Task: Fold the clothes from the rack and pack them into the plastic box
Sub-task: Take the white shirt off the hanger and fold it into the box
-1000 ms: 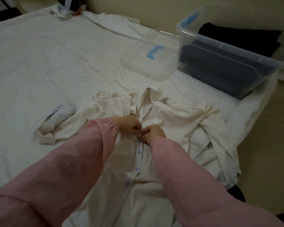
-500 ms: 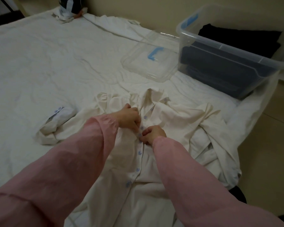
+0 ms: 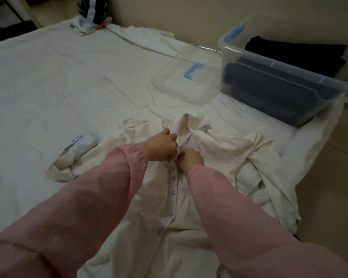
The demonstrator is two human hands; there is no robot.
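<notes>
Head view: a cream shirt [image 3: 219,149] lies front-up on the bed [image 3: 48,77], hem toward you and collar [image 3: 191,123] away.

At far left, one sleeve trails out and its cuff [image 3: 76,140] is bunched, not yet squared up.

Your left hand [image 3: 162,146] sits at the top of the button row [image 3: 173,178]. Its fingers [image 3: 172,146] are curled and pinch one front edge of the shirt.

Just beside it, your right hand [image 3: 190,159] pinches the opposite edge with its fingers curled the same way. The hands nearly touch over the strip, which reads as fastening a button. Each hand draws its edge in so that button and hole meet.

The buttons from your hands down to the hem look closed, while the collar beyond gapes open. Closing the front most likely keeps the two panels from sliding apart when you fold.

To the right, the other sleeve is heaped near the bed's edge.

Farther right, the clear lid [image 3: 181,85] rests on the bed, set aside just beside the plastic box [image 3: 269,93]. The box stands open at the bed's far right corner and holds dark clothes [image 3: 301,55]. It is ready to take this shirt once you have folded it.
</notes>
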